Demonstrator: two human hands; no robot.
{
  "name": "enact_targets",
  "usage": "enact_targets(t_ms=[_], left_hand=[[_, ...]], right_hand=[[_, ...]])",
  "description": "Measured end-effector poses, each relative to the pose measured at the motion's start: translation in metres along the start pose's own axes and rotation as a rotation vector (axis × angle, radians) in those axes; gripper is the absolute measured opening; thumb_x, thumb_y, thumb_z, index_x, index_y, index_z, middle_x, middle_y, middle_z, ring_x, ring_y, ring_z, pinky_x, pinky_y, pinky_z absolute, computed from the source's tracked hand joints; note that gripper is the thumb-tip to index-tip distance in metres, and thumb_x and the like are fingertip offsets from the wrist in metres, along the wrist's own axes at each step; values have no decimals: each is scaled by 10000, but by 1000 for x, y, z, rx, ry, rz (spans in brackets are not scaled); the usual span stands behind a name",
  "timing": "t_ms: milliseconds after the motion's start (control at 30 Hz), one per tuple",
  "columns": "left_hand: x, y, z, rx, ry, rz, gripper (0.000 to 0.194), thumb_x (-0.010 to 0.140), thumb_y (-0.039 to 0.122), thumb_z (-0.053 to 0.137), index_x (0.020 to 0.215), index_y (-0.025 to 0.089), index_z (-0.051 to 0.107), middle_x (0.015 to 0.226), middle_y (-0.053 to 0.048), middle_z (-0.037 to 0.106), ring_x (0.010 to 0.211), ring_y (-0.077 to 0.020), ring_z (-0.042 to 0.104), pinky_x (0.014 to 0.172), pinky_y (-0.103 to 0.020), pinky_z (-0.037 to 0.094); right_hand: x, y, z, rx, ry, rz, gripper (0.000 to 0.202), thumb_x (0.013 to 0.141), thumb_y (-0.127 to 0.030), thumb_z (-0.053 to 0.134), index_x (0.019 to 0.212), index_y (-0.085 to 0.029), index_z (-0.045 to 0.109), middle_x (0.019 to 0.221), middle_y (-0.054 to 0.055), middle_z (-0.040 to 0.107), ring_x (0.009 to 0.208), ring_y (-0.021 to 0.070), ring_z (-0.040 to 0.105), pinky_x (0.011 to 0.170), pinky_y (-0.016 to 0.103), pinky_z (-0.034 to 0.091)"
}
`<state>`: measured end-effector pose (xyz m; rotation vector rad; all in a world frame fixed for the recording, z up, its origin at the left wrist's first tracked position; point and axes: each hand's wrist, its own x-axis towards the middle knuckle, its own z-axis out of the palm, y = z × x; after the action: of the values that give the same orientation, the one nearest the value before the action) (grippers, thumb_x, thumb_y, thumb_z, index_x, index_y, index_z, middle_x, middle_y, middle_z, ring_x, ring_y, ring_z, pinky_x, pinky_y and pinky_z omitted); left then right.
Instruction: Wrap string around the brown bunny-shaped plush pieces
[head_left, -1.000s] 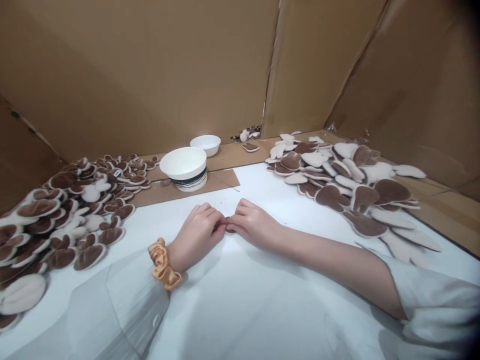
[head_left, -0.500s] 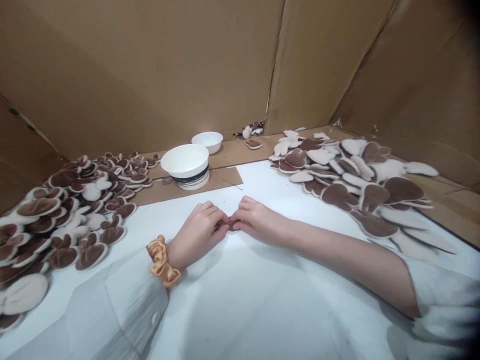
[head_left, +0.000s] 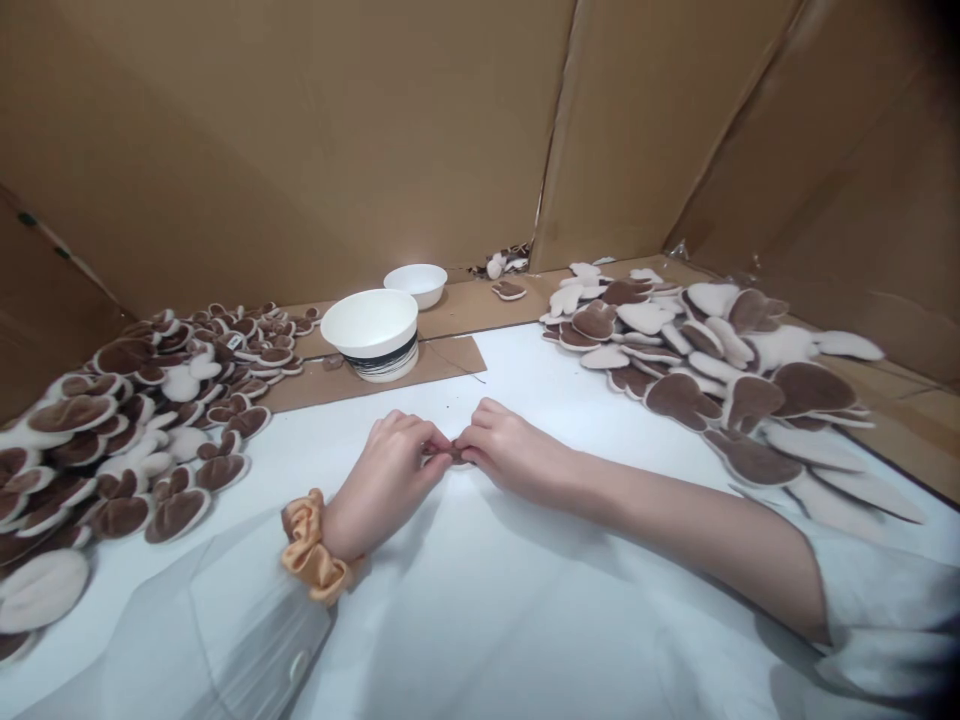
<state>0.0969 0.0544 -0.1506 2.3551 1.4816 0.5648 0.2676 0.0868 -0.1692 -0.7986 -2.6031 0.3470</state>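
Near the middle of the white table (head_left: pixel 517 385), my left hand (head_left: pixel 397 460) and my right hand (head_left: pixel 510 450) meet fingertip to fingertip. Between them they pinch a small brown fabric piece (head_left: pixel 459 457), mostly covered by the fingers. Its outline is hidden, but the colour matches the brown-and-white plush pieces lying about. An orange scrunchie (head_left: pixel 319 555) circles my left wrist. Both hands are closed, thumbs against forefingers, low over the tabletop.
A heap of brown-and-white plush pieces with knotted ears (head_left: pixel 180 505) spreads along the left. Flatter plush pieces (head_left: pixel 682 400) are piled at the right. A white paper bowl with black stripes (head_left: pixel 375 335) and a smaller white bowl (head_left: pixel 416 285) stand before cardboard walls (head_left: pixel 300 130).
My left hand and wrist have shifted slightly left and down. My right hand stays almost in place, and both still pinch the small brown piece. The view has moved a little.
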Motion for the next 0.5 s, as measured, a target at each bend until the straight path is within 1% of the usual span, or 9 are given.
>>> enact_targets(t_ms=[133, 233, 367, 500], left_hand=[[-2, 0, 4, 58, 40, 40, 70, 785, 182, 495, 730, 177, 538, 783, -11, 550, 818, -195, 436, 748, -349, 338], [-3, -1, 7, 95, 73, 85, 66, 791, 173, 492, 741, 171, 533, 788, -17, 543, 827, -195, 425, 741, -344, 331], [-3, 0, 7, 115, 106, 132, 77, 791, 150, 486, 732, 170, 531, 763, -12, 538, 806, -186, 424, 730, -336, 324], [-3, 0, 8, 105, 124, 145, 91, 789, 148, 494, 718, 175, 543, 751, -4, 544, 804, -181, 433, 729, -329, 325]], right_hand=[[-2, -8, 3, -167, 10, 3, 170, 826, -105, 430, 734, -92, 572, 683, 87, 496, 752, 195, 409, 636, 292, 390], [-5, -16, 5, -270, 15, 25, 180, 828, -74, 401, 722, -98, 545, 701, 94, 478, 739, 198, 398, 636, 303, 363], [-6, -19, 9, -334, 31, 43, 179, 816, -42, 386, 733, -102, 532, 726, 100, 468, 748, 205, 389, 631, 310, 330], [-6, -19, 11, -355, 38, 31, 192, 803, -24, 379, 722, -104, 534, 711, 99, 468, 711, 200, 378, 626, 318, 315]])
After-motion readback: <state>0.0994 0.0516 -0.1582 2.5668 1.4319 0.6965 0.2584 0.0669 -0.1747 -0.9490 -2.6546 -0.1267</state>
